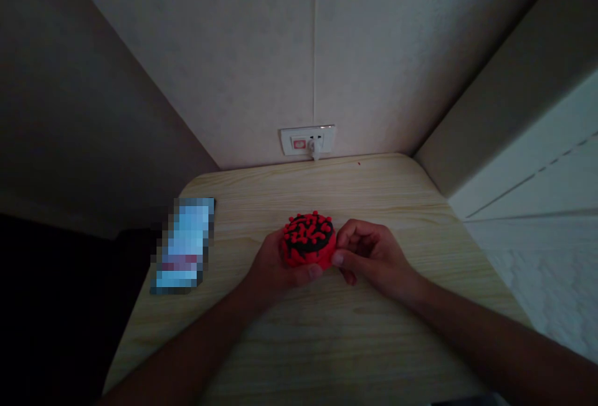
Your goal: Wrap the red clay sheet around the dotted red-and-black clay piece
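Observation:
A round red object [308, 241] with a black top dotted with small red bumps sits between both hands, just above a light wooden table [327, 337]. My left hand [273, 266] cups it from the left and below, thumb along its lower edge. My right hand [369, 256] is closed in a pinch, thumb and fingers pressed against the object's right rim. Both forearms come in from the bottom of the view.
A blurred-out bright rectangular thing [183, 245] lies at the table's left edge. A white wall socket [308, 140] with a plug in it sits on the back wall just above the table. Walls close in on both sides; a white cabinet [537, 175] stands right.

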Motion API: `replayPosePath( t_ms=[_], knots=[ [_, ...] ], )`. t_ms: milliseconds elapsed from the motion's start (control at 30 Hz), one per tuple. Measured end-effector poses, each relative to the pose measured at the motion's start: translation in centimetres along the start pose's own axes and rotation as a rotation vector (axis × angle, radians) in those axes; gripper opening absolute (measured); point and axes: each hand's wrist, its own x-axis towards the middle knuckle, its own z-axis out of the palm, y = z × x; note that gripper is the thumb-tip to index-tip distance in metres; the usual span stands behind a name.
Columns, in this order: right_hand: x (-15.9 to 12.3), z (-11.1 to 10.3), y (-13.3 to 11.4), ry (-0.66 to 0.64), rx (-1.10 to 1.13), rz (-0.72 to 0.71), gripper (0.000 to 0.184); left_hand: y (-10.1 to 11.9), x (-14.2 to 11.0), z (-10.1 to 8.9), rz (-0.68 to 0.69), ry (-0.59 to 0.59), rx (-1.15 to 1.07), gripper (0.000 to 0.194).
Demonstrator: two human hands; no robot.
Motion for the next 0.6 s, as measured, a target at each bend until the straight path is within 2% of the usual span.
replayPosePath(
  t_ms=[167, 333, 467, 600],
  knots=[
    [-0.2, -0.1, 0.2, 0.054, -0.043, -0.046, 0.036, 0.0, 0.1, 0.2, -0.022, -0.025, -0.077, 0.057],
    [-0.9, -0.2, -0.2, 0.025, -0.240, -0.222, 0.025, 0.1, 0.1, 0.7, -0.062, -0.007, -0.224, 0.055],
    [-1.2, -0.5, -0.5, 0.036, -0.416, -0.381, 0.009, 0.2, 0.0, 1.0, -0.085, 0.035, -0.221, 0.060],
    [-1.3, -0.8, -0.5, 0.004, -0.490, -0.477, 0.013, 0.1, 0.1, 0.6, -0.087, -0.038, -0.154, 0.057]
  ],
)
